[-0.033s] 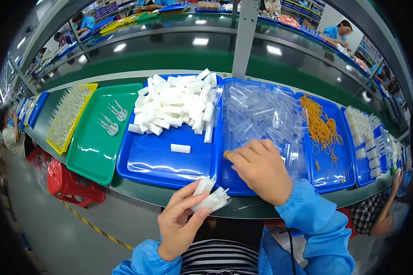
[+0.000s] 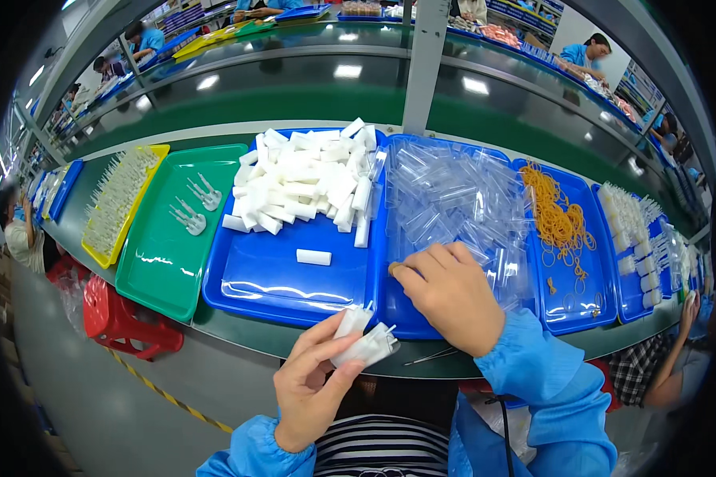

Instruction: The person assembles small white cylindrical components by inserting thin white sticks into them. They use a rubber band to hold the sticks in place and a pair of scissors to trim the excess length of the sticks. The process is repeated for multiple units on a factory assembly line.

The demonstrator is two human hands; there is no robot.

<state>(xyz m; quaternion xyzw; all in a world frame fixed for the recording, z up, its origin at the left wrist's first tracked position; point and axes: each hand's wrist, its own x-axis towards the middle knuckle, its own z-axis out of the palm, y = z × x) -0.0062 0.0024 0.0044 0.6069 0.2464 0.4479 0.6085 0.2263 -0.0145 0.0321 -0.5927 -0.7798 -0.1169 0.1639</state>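
Held up near the table's front edge, my left hand (image 2: 314, 385) is closed on white foam pieces (image 2: 366, 347) with thin white prongs at their ends; part of the bundle looks wrapped in clear plastic. My right hand (image 2: 453, 298) has its fingers curled over the front of a blue tray (image 2: 406, 318) of clear plastic tubes (image 2: 453, 191). A small tan thing (image 2: 394, 269) shows at its fingertips; whether it is worn or held I cannot tell. A single white foam piece (image 2: 313, 257) lies in the blue tray (image 2: 239, 290) to the left, in front of a foam heap (image 2: 306, 175).
Rubber bands (image 2: 557, 211) fill part of a blue tray at right. Two clear pronged pieces lie in a green tray (image 2: 155, 274); a yellow tray (image 2: 119, 203) holds many more. Tweezers (image 2: 429, 358) lie at the front edge. A red stool (image 2: 127, 318) stands at left.
My right hand has shifted very slightly to the left. My left hand and the things in it look the same.
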